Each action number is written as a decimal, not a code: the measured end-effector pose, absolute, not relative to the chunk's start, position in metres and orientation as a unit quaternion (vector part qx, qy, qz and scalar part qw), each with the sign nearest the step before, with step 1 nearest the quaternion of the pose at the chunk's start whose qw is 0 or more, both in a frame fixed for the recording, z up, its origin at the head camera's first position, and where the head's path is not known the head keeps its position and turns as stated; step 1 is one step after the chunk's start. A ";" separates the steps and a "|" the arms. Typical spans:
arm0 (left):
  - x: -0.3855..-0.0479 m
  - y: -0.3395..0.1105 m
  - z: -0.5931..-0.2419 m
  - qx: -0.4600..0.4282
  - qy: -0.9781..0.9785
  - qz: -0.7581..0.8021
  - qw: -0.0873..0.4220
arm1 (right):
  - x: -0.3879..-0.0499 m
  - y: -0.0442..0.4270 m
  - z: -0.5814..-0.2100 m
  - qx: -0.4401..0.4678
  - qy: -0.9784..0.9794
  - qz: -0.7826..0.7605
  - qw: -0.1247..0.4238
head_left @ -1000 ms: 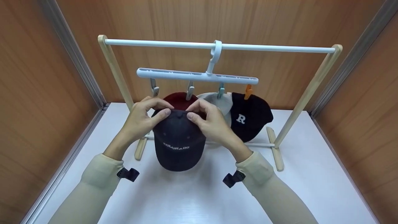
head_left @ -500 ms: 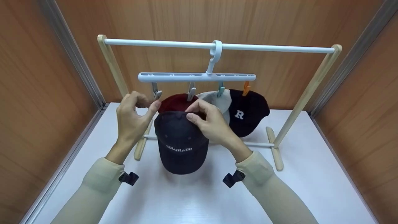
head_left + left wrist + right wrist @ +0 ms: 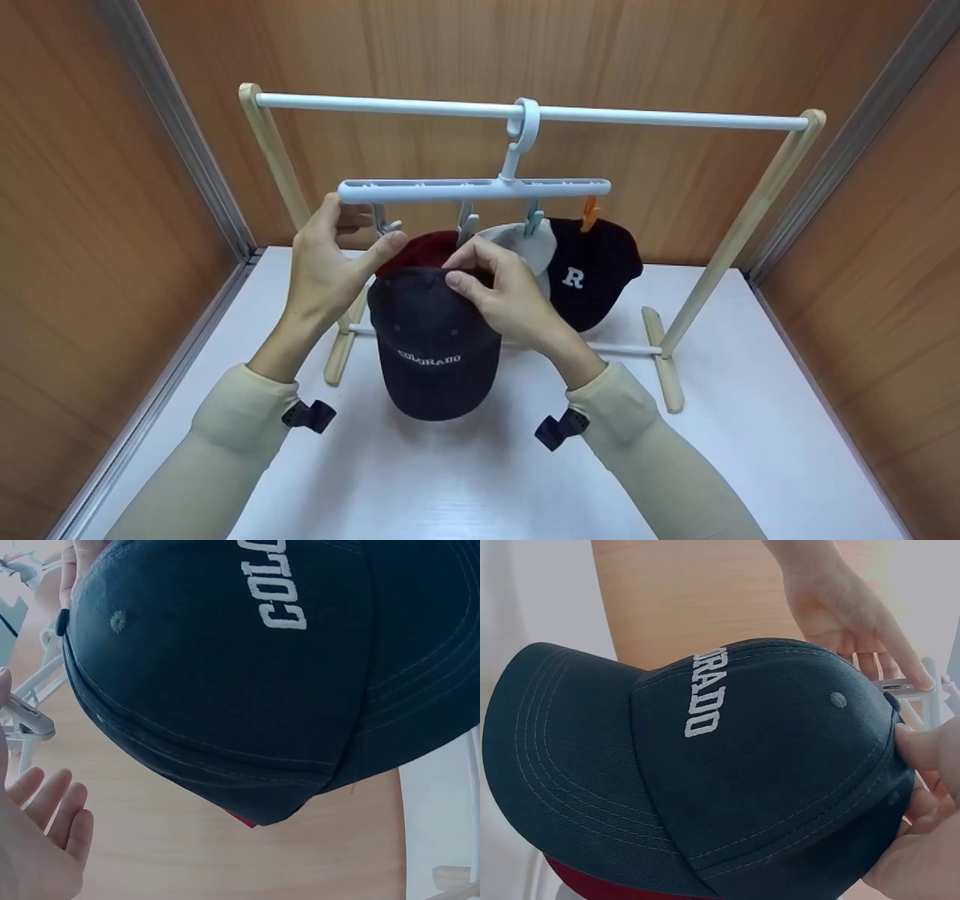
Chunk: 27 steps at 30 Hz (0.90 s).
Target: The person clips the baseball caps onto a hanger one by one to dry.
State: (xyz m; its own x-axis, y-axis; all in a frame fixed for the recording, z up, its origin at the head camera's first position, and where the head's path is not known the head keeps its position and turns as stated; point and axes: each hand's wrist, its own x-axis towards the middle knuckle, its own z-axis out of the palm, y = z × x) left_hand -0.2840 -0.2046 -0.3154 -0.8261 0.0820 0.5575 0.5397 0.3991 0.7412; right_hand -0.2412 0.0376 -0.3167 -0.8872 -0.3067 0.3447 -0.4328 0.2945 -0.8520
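Note:
My right hand (image 3: 504, 289) pinches the crown top of a dark navy baseball cap (image 3: 435, 337) between thumb and fingers. White COLORADO lettering shows on its front, and the brim points down. At the left end of the white hanger (image 3: 427, 190), my left hand (image 3: 321, 262) is spread around a grey clip (image 3: 384, 223). In the left wrist view its thumb lies at the clip (image 3: 30, 720), while the other visible fingers (image 3: 64, 814) stand apart from it; firm contact cannot be told. A dark red cap (image 3: 420, 250) hangs behind the navy one, below another grey clip (image 3: 466, 223).
A white rod (image 3: 660, 116) on wooden legs (image 3: 750, 232) carries the hanger. A light grey cap (image 3: 525, 244) hangs by a teal clip (image 3: 534, 219). Beside it, a black cap (image 3: 596, 274) with an R hangs by an orange clip (image 3: 590, 215). Below is a white tabletop (image 3: 450, 480).
My left hand has let go of the navy cap and moved up to the left grey clip. The right hand keeps its pinch on the cap. The hanger and hanging caps have swung slightly.

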 end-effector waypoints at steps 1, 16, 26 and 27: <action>-0.283 -0.204 -0.314 -0.195 -0.808 -0.511 0.220 | -0.241 0.037 -0.317 0.230 -0.803 0.547 0.058; -0.279 -0.194 -0.304 -0.199 -0.807 -0.509 0.221 | -0.243 0.033 -0.316 0.241 -0.802 0.542 0.066; -0.276 -0.194 -0.304 -0.183 -0.790 -0.536 0.235 | -0.243 0.031 -0.316 0.240 -0.799 0.548 0.064; -0.276 -0.195 -0.304 -0.183 -0.788 -0.537 0.237 | -0.243 0.031 -0.316 0.241 -0.798 0.549 0.064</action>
